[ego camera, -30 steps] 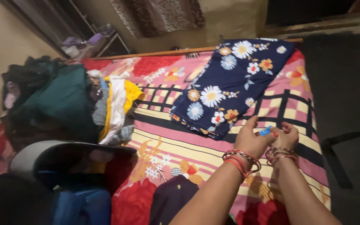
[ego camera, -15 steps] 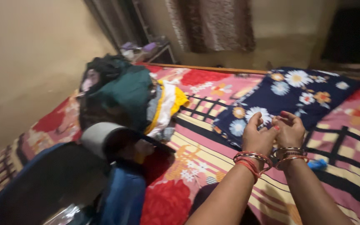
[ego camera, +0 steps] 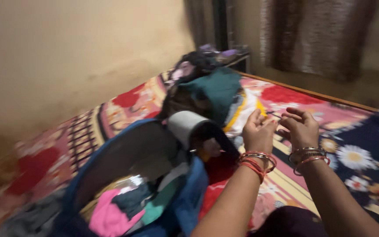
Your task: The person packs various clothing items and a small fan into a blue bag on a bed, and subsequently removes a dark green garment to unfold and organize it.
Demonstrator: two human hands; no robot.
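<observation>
A home bedroom: bed, heaped clothes, curtain.

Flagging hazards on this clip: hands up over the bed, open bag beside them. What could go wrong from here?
1. Both hands, left hand and right hand, are raised together; the frame is blurred, so whether the fingers pinch anything is unclear. A small item could drop unseen onto the busy patterned bedspread.
2. The open blue bag looks overfull; clothes may spill.
3. The loose clothes pile might slump toward the bag.

Dim warm indoor light; motion blur smearing whole frame, worst at left edge; dark corners losing detail; nothing glaring.
</observation>
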